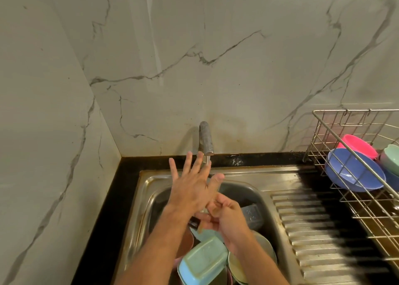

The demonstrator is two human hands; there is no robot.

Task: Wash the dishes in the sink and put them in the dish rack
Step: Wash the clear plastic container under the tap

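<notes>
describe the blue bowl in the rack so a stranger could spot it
Start at the wire dish rack on the right of the sink's ribbed drainboard. Its nearest bowl is the blue bowl, tilted on edge; the pink bowl behind it is smaller.

We see a marble-patterned wall (194,58) with grey veins behind a black countertop (103,215), and a stained metal tap (206,139) stands out from that wall.
</notes>
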